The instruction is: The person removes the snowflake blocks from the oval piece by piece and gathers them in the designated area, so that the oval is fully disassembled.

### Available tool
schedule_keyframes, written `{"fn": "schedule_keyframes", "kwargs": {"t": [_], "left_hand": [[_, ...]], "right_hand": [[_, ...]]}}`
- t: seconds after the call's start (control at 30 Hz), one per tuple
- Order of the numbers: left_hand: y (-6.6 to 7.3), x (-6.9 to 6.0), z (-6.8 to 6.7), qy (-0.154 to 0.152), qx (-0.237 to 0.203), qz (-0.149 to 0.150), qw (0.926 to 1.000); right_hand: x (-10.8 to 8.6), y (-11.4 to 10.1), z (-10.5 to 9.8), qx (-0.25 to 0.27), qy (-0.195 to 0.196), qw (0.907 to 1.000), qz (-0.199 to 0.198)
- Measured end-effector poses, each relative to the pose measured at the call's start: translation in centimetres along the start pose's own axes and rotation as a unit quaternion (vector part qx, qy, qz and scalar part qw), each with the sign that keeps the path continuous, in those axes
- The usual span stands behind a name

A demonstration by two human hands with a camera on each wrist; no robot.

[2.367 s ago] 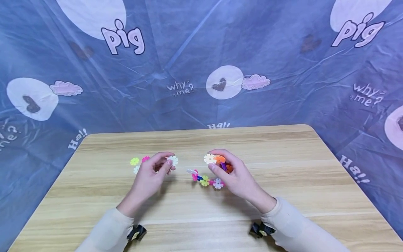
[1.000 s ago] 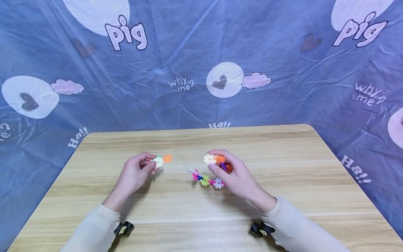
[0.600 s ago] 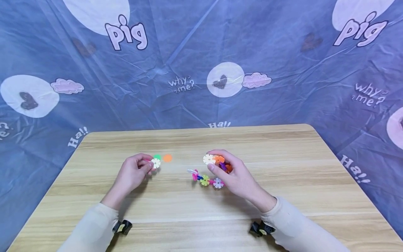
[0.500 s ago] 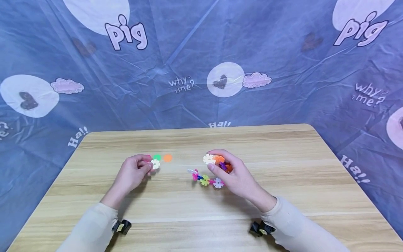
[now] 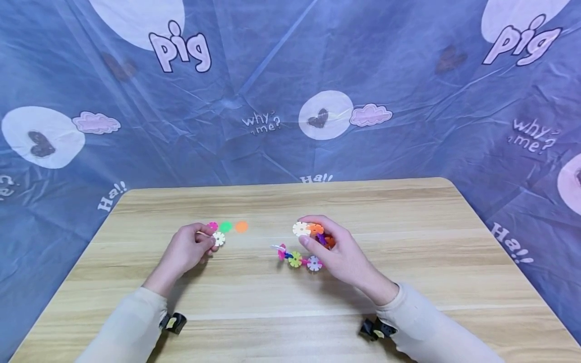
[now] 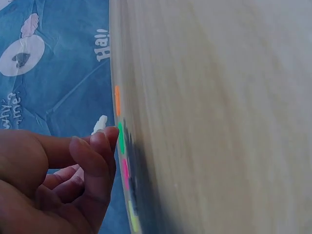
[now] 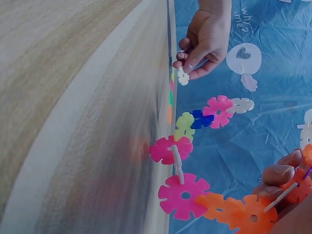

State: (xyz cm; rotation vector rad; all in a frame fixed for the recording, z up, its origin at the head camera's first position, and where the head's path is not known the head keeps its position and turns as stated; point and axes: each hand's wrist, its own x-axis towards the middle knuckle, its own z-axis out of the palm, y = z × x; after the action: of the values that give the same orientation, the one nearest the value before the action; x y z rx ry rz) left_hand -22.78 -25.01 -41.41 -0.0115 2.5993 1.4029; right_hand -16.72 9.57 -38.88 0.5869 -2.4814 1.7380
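the left hand's grip [image 5: 187,250] pinches a white notched disc [image 5: 219,239] between thumb and finger, raised off the wood-grain counter [image 5: 254,307]. near it, a pink disc [image 5: 212,226], a green disc [image 5: 226,227] and an orange disc [image 5: 242,227] lie in a row on the counter, with a yellow disc [image 6: 134,218] past the pink one in the left wrist view. the right hand's grip [image 5: 340,252] pinches the multicoloured chain of interlocked flower discs [image 5: 295,259], which hangs in a curve, its free white end well apart from the left hand. a blue printed cloth [image 5: 218,146] stands behind.

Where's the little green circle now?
In the head view, the green circle lies on the left side of the table, between a pink disc and an orange disc, near the left hand.
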Motion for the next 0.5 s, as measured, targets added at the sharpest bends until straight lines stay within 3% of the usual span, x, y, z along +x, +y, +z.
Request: {"fn": "schedule_keyframes", "kwargs": {"t": [0.5], "left_hand": [[-0.4, 1.4, -1.0, 0.005, 0.071, -0.021, 0.9972]], "right_hand": [[0.5, 0.1, 0.2, -0.001, 0.006, 1.0, -0.003]]}}
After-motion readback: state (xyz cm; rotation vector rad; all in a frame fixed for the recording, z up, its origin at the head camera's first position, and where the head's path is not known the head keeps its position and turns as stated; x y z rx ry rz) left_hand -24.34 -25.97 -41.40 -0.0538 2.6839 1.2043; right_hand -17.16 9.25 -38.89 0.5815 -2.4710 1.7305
